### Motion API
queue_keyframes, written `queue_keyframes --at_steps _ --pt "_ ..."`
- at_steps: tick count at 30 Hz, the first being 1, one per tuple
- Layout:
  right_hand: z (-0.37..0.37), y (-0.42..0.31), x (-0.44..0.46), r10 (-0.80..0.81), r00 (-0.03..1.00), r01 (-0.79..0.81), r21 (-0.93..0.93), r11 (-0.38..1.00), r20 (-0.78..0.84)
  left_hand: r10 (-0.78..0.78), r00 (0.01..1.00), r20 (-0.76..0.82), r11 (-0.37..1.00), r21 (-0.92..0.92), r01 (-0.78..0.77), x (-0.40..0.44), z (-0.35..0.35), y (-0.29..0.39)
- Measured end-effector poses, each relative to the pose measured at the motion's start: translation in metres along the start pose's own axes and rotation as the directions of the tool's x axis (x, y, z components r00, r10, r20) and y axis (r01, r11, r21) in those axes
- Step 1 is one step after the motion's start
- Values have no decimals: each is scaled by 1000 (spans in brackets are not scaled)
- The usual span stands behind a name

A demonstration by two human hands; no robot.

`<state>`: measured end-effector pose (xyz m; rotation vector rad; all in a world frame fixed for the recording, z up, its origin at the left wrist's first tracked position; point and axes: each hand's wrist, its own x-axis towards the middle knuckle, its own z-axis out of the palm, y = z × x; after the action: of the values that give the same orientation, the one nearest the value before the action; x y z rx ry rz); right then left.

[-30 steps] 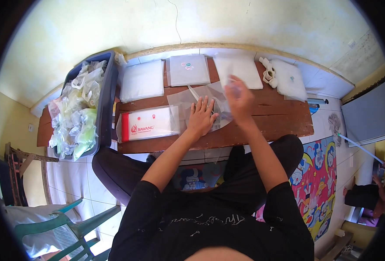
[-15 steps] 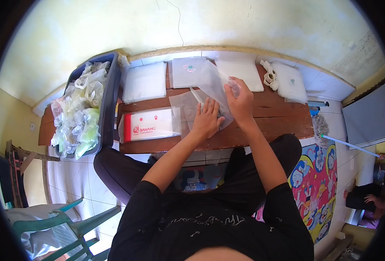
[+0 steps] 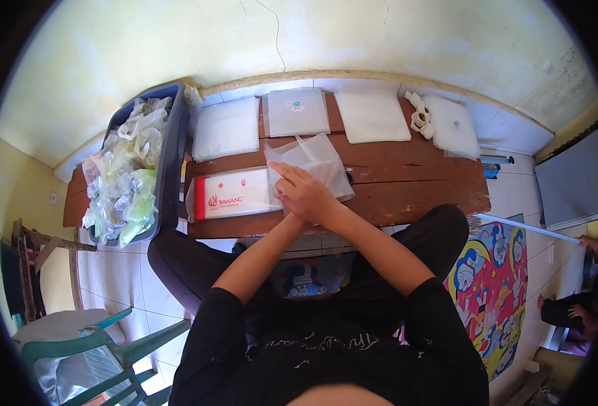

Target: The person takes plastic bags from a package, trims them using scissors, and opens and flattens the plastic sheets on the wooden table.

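My right hand crosses over to the left, fingers pressed together on the left edge of a clear plastic sheet. Beneath it lies my left hand, its fingers almost fully hidden. Under the plastic, a pale pointed strip sticks out at the top. Just left of the hands lies a white packet with a red end, marked BAWANG. All this rests on a brown wooden table.
A dark tub of filled plastic bags stands at the left. Along the back lie white stacks, a clear packet and a white roll. A green chair is at lower left. At far right, another person's hand holds a pole.
My right hand has swung leftward and down across my left hand, and the raised plastic now lies lower, folded over. At far right, the other person's pole has shifted.
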<state>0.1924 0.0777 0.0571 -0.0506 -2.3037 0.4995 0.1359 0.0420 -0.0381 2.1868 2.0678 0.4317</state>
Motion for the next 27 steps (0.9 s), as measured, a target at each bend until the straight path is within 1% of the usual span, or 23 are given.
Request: queue_keyframes --at_steps 2,3,5,6,7,8,9,10,11,12,13,14,15,16,17,18,19,20,22,23,25,26,27 --pt "11 8 -8 -57 986 62 -26 998 155 55 998 -22 998 -27 -56 -14 4 -9" --pt "9 7 -9 -61 986 65 -24 998 155 118 992 -47 991 -56 -120 -24 11 -20" --pt "0 1 -14 -12 951 -44 176 983 308 197 978 -74 973 -109 -205 -41 20 -31" --pt "-5 3 -14 -13 951 -44 176 983 309 183 981 -58 973 -133 -189 -48 14 -34" --pt "-10 6 -14 118 953 -177 195 965 280 178 983 -47 970 -158 -183 -55 0 -32" --pt "-17 10 -14 249 934 -306 217 927 256 84 996 32 979 -191 -77 -59 -14 -29" --pt "-29 18 -11 365 899 -415 199 888 244 -10 994 110 978 -208 33 -61 -39 -21" --pt "-42 29 -8 476 849 -518 183 835 229 -185 944 272 944 -219 248 -62 -58 -16" --pt "-51 41 -10 598 779 -625 162 764 187 -186 944 271 942 -223 250 -65 -60 -20" --pt "-59 52 -13 708 692 -722 146 677 141 -93 974 206 960 -240 143 -69 -61 -25" --pt "-66 64 -22 707 692 -722 143 677 142 2 990 139 968 -248 33 -69 -67 -25" --pt "-72 77 -33 755 647 -760 2 650 104 3 991 137 968 -251 32 -67 -73 -23" --pt "-73 84 -40 797 601 -786 -137 602 55 -29 975 218 931 -349 106 -63 -91 -14" --pt "-73 84 -42 799 599 -788 -140 600 54 -51 952 301 881 -436 185 -61 -99 -9" --pt "-73 85 -44 837 542 -822 -163 546 72 -48 953 300 880 -439 182 -59 -98 -8" --pt "-72 85 -46 871 482 -851 -186 491 91 -44 980 194 890 -439 127 -59 -97 -8" --pt "-69 84 -48 871 482 -851 -187 491 94 -41 995 86 899 -431 75 -59 -96 -8" --pt "-64 83 -50 870 482 -853 -174 493 101 -45 995 88 899 -432 78 -60 -97 -10" --pt "-59 78 -51 870 480 -855 -162 492 109 -114 985 131 894 -418 159 -60 -99 -14" --pt "-56 75 -52 866 488 -852 -158 499 106 -114 985 133 894 -419 160 -59 -97 -18" --pt "-54 73 -53 864 494 -850 -153 504 104 -290 957 6 890 -367 272 -59 -94 -28" --pt "-53 74 -53 871 474 -861 -140 489 129 -291 957 8 888 -369 274 -59 -94 -33" --pt "-53 75 -52 877 455 -871 -128 474 154 -358 933 -44 872 -372 318 -58 -98 -38"
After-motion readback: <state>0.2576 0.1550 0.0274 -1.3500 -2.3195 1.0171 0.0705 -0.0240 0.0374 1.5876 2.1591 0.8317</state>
